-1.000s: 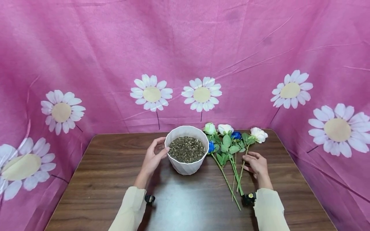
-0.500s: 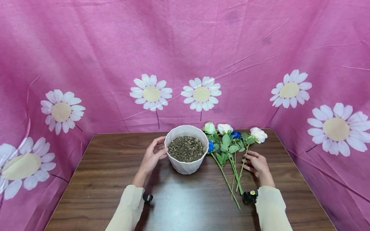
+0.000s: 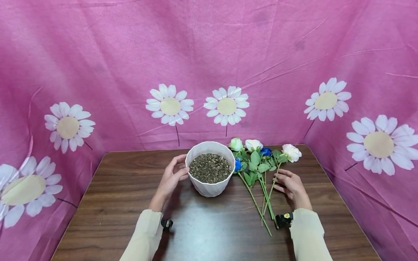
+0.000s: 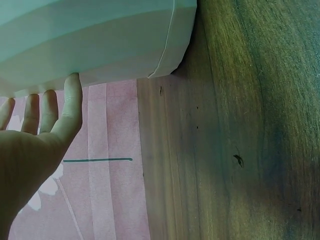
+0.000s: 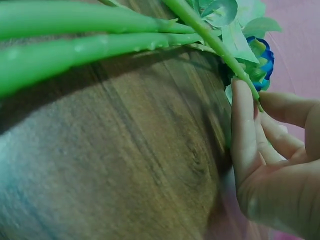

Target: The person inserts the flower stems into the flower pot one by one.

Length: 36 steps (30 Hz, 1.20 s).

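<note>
One stem is pinched by the right hand, now slightly farther right; the straight-fingered left hand touches the pot.

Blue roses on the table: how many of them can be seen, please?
2. One blue rose is just right of the pot; another blue rose is farther right, among the leaves. More may be hidden.

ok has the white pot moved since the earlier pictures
No, judged against the back edge of the table in the head view, the white pot shows no clear shift either way.
</note>
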Tool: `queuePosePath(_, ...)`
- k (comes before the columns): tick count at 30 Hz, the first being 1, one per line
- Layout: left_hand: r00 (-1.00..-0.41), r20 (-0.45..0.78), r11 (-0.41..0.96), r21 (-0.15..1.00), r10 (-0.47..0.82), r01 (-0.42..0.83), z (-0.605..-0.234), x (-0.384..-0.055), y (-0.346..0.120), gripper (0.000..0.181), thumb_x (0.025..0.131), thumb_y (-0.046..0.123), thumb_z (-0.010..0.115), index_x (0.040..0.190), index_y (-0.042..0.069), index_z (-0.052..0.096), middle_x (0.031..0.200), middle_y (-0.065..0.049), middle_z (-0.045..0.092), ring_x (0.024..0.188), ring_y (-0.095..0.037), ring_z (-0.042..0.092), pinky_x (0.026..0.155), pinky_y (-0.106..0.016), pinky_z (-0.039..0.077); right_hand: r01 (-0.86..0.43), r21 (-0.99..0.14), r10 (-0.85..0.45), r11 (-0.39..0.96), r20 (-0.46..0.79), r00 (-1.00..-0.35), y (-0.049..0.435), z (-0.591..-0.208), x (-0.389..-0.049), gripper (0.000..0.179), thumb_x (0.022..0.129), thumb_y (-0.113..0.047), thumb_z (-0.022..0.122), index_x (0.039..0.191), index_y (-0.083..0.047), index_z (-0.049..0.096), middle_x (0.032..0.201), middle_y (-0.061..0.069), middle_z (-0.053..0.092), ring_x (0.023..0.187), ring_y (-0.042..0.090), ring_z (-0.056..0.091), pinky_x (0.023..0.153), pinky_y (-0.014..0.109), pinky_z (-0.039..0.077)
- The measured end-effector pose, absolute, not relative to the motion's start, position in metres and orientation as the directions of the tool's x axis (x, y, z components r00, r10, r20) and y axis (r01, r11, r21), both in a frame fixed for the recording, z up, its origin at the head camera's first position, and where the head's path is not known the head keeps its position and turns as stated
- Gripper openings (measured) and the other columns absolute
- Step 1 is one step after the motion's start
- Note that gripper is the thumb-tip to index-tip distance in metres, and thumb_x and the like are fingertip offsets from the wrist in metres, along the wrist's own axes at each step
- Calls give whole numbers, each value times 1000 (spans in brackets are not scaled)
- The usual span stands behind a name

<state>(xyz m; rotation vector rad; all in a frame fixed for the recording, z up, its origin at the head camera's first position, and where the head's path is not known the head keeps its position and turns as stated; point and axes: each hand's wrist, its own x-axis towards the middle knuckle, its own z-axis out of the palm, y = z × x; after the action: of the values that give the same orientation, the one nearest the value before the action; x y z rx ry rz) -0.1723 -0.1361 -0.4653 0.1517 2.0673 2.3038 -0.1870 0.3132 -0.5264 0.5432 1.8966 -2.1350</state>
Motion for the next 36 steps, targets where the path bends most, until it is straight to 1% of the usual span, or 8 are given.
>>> queuePosePath(3, -994, 40, -105, 994, 100, 30, -465, -172, -137, 51, 95, -2, 59, 145, -2, 46, 136, -26, 48, 119, -36, 51, 84, -36, 56, 390, -903, 69, -179, -407, -911, 313, -526, -187, 65, 104, -7, 54, 158, 5, 19, 106, -4, 63, 91, 8, 63, 83, 31, 59)
queuePosePath(7, -994, 28, -111, 994, 108, 16, -465, -173, -137, 53, 95, -2, 59, 146, -1, 46, 137, -27, 47, 120, -37, 51, 86, -40, 55, 357, -904, 89, -236, -386, -918, 313, -523, -186, 62, 104, -7, 55, 156, 3, 24, 104, -5, 66, 91, 8, 65, 82, 32, 60)
queuePosePath(11, -993, 23, -114, 993, 116, 10, -465, -174, -137, 53, 95, -1, 59, 146, -1, 45, 138, -28, 46, 121, -36, 50, 88, -42, 55, 327, -907, 108, -265, -365, -925, 312, -516, -184, 44, 104, -9, 55, 145, -3, 38, 103, -7, 66, 91, 8, 65, 80, 32, 60)
queuePosePath(13, -993, 21, -116, 993, 116, 7, -465, -174, -137, 53, 95, -1, 59, 146, -1, 45, 138, -28, 46, 120, -36, 51, 89, -42, 55, 303, -909, 113, -286, -346, -931, 312, -512, -184, 32, 105, -9, 53, 135, -6, 44, 101, -7, 66, 91, 9, 65, 79, 31, 60)
queuePosePath(16, -993, 19, -122, 992, 115, 5, -465, -174, -137, 53, 95, -1, 60, 146, 0, 46, 137, -27, 47, 120, -36, 51, 89, -43, 54, 257, -910, 123, -325, -310, -943, 312, -507, -184, 23, 105, -6, 53, 127, -9, 47, 96, -8, 67, 90, 9, 66, 77, 31, 60)
queuePosePath(24, -994, 25, -127, 992, 110, 11, -467, -173, -138, 53, 95, -1, 60, 145, -1, 46, 136, -27, 47, 119, -35, 50, 88, -42, 55, 115, -894, 165, -433, -204, -965, 308, -497, -187, 22, 104, 0, 49, 123, -7, 39, 94, -2, 68, 88, 15, 69, 75, 34, 61)
queuePosePath(29, -994, 31, -126, 992, 108, 17, -468, -173, -137, 52, 95, -1, 60, 145, -1, 46, 136, -27, 47, 121, -37, 50, 90, -43, 54, 66, -891, 182, -449, -164, -970, 305, -494, -188, 23, 104, 0, 48, 123, -8, 38, 96, 1, 63, 90, 17, 67, 76, 36, 61)
queuePosePath(36, -993, 42, -129, 991, 109, 28, -468, -173, -137, 52, 95, -1, 59, 145, -1, 46, 136, -28, 47, 121, -36, 50, 91, -45, 54, -7, -854, 180, -520, -101, -979, 299, -488, -187, 26, 103, 4, 50, 124, -4, 38, 93, 4, 65, 86, 19, 67, 79, 43, 61)
